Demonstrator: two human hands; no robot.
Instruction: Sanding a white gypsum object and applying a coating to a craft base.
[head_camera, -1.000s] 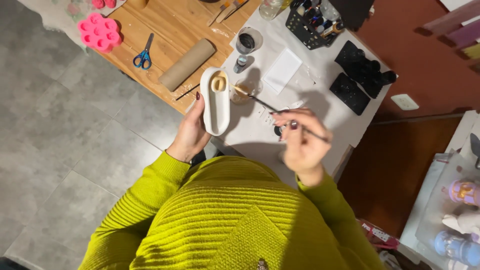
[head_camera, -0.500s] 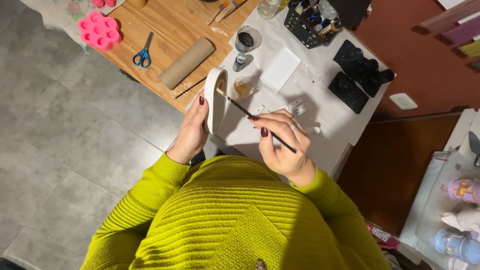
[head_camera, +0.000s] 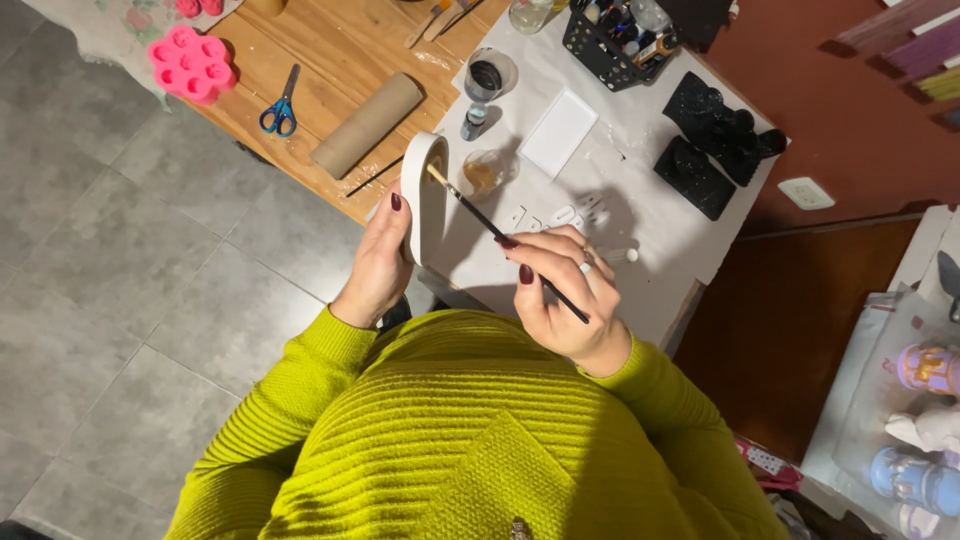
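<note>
We hold the white oblong plaster piece (head_camera: 424, 195) on edge over the bench (head_camera: 640, 250), left hand (head_camera: 378, 262) wrapped round it. Right hand (head_camera: 562, 290) pinches the thin black-handled brush (head_camera: 500, 235), tip on its rim. Risk: the one-handed grip slips, smearing paint.

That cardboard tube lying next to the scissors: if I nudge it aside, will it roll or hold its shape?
The cardboard tube lies on its side on the wooden table, so a sideways push would probably set it rolling, perhaps toward the blue scissors. It looks hollow and thin-walled, so likely light. A hard squeeze would probably dent it.
</note>
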